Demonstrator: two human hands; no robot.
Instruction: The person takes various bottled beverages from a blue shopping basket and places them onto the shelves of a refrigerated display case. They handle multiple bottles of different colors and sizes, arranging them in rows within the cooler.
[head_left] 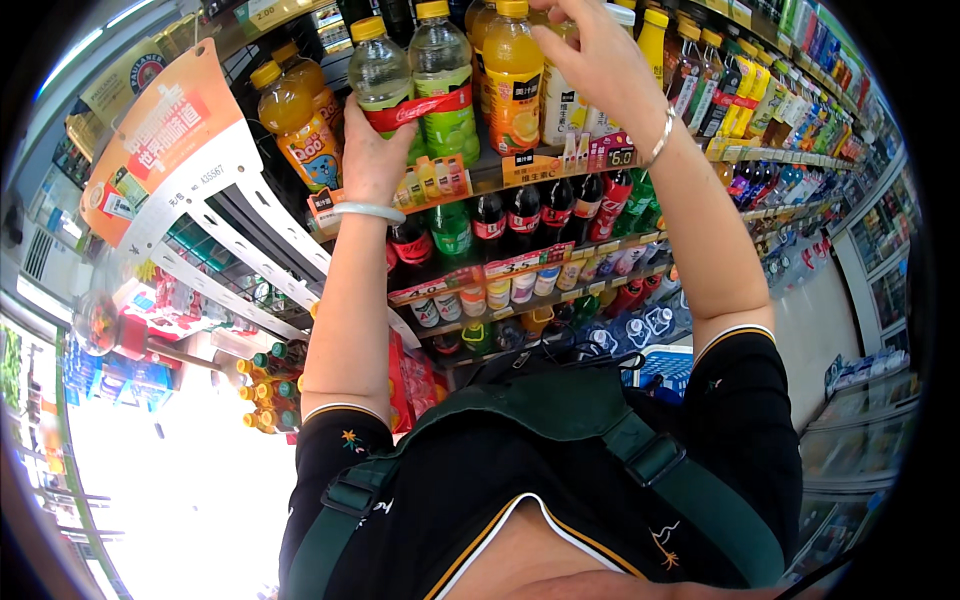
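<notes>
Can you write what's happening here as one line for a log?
left hand: grips clear bottle | right hand: on pale bottle | place: drinks shelf

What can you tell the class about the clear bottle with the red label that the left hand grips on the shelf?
The clear bottle looks like see-through plastic with a yellow cap and a red band label around its lower body. It stands upright on the top shelf, between an orange drink bottle and a green-labelled bottle. The left hand wraps its lower half from the front; its base is hidden.
</notes>
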